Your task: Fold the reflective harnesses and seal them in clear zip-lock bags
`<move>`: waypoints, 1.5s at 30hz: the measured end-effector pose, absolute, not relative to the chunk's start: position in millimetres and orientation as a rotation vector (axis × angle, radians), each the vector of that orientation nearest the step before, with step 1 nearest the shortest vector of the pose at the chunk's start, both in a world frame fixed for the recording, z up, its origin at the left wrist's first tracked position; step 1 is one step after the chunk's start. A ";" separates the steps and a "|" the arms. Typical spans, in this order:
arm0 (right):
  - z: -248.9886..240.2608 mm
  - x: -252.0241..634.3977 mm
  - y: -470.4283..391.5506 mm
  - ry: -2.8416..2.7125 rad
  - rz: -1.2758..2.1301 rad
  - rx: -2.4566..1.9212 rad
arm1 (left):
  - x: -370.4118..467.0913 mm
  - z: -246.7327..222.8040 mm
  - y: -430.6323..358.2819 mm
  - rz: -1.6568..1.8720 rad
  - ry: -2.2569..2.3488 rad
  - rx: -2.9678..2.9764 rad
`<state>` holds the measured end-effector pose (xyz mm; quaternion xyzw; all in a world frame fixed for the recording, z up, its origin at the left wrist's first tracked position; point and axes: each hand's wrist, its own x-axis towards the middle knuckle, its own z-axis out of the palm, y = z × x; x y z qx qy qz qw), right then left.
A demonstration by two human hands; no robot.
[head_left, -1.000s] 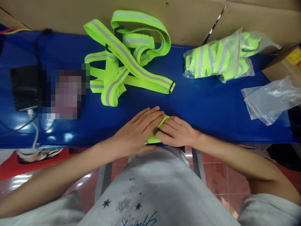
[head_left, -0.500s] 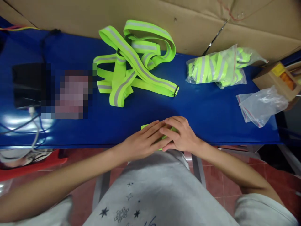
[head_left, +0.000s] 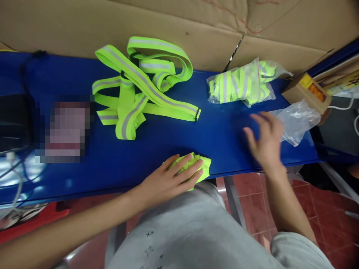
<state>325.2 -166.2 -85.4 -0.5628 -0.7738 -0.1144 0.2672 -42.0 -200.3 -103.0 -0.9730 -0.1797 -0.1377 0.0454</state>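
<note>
My left hand (head_left: 175,177) lies over a folded neon-yellow reflective strap (head_left: 206,166) at the table's front edge, its fingers spread across the top and pressing it down. Off to the right, my right hand (head_left: 266,140) is in the air over the blue table, fingers apart and slightly blurred, with nothing in it. Just beyond that hand is a clear plastic bag (head_left: 301,119), partly covered by the fingers. A long neon-yellow strap with a grey stripe (head_left: 146,87) lies in loose loops at the centre left.
A clear bag of neon straps (head_left: 235,86) lies at the back right, beside a small cardboard box (head_left: 307,93). At the left are a pixelated object (head_left: 67,129) and a black device (head_left: 14,123) with cables. Brown cardboard (head_left: 168,18) lines the table's back.
My right hand has left the folded strap and moved right to the plastic bag, opening its fingers. My left hand has stayed on the strap. The camera view has shifted to the right.
</note>
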 end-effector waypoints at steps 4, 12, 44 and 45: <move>-86.5 433.4 -185.5 -1.822 -0.500 -1.799 | -46.4 -105.4 -203.3 -0.492 -0.505 -2.942; -107.0 423.1 -201.9 -1.791 -0.666 -1.776 | -47.0 -101.1 -210.7 -0.655 -0.515 -2.992; -78.4 231.3 -223.6 -1.798 0.910 -1.625 | -23.1 -86.0 -211.8 -0.427 -0.596 -2.860; -76.5 231.5 -223.0 -1.754 0.946 -1.636 | -21.9 -84.6 -211.6 -0.388 -0.597 -2.865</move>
